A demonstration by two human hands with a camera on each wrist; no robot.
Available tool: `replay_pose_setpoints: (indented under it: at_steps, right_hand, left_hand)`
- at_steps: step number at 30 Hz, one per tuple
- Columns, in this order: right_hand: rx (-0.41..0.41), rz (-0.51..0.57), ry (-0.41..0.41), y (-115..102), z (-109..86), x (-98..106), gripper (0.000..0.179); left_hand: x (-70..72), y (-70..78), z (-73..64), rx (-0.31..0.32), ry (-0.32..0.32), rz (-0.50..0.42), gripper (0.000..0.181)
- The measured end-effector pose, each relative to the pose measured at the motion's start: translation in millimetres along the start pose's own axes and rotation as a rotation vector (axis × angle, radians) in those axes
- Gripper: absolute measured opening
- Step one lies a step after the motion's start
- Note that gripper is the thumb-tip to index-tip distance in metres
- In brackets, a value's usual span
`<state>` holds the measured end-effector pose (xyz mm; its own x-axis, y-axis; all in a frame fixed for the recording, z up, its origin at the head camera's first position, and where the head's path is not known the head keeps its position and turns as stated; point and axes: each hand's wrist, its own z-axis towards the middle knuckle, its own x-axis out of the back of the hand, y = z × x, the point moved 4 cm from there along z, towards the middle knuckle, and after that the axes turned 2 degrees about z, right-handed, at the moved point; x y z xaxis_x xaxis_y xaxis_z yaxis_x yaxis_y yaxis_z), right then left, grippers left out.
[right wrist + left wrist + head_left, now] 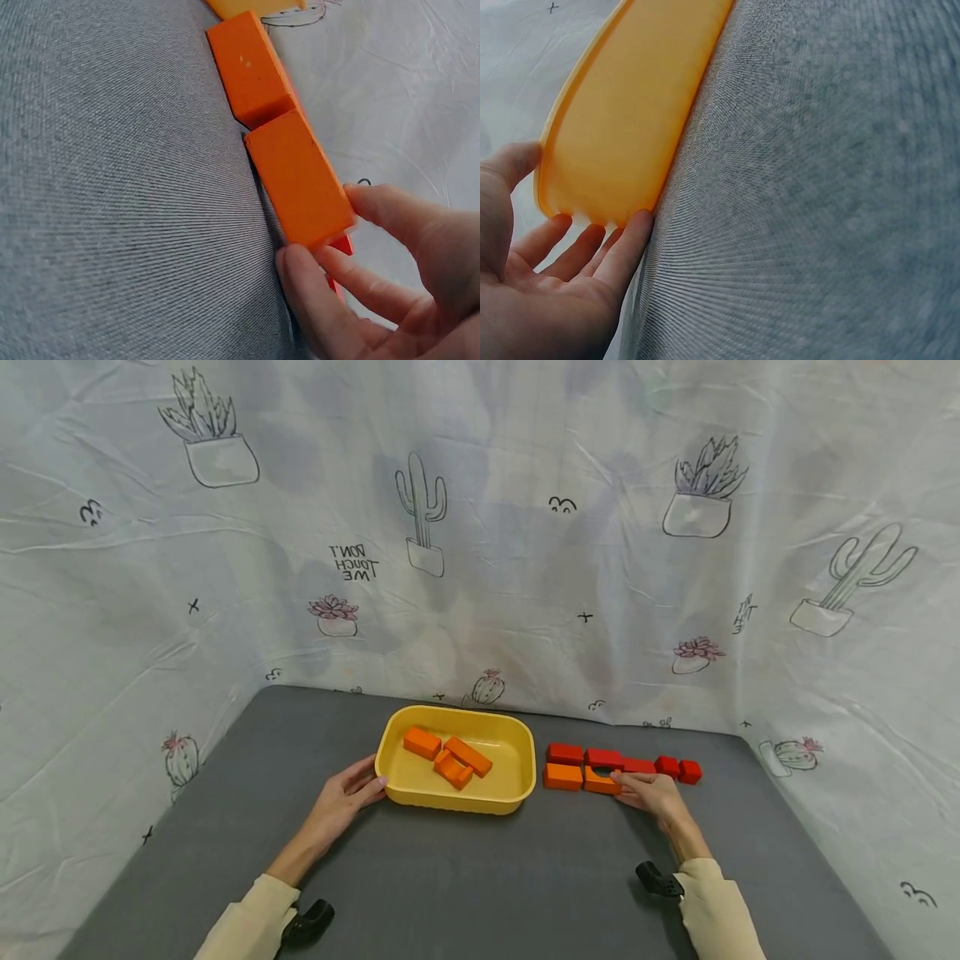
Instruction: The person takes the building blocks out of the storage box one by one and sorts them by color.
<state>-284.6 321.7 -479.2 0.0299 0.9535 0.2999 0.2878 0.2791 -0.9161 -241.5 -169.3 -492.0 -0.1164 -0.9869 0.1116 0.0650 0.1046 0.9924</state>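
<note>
My left hand [347, 800] holds the left end of a yellow plastic tub [517, 777], its thumb at the rim and its fingers against the outer wall in the left wrist view. Inside the tub lie an orange rectangular block [422, 742], a longer orange block [468, 757] and an orange notched block [453, 770]. To the tub's right, my right hand [654, 795] pinches the right end of an orange arch block [600, 784]. Its curved cut-out faces away from me. Left of it and close beside it lies another orange block [249, 71].
Behind the orange pair runs a row of red blocks: a rectangular block [564, 753], a second block [603, 757], another partly behind my right hand, and two small blocks [666, 766] at the right end. A patterned cloth [517, 568] hangs behind the grey table [465, 885].
</note>
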Motion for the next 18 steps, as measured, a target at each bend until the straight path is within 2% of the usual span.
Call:
replay_pose_setpoints:
  at_steps: [6,14,18]
  right_hand:
    - [0.033,-0.060,0.039,0.3,-5.6,0.2,0.057]
    - [0.113,-0.009,0.065,8.8,-1.3,-1.2,0.059]
    - [0.176,-0.024,0.130,10.6,-4.6,-0.8,0.059]
  left_hand:
    - [0.1,-0.1,0.3,0.005,-0.001,0.002,0.063]
    - [1.0,-1.1,1.2,0.023,0.006,0.008,0.065]
    - [0.5,-2.0,1.5,0.030,0.009,0.022,0.066]
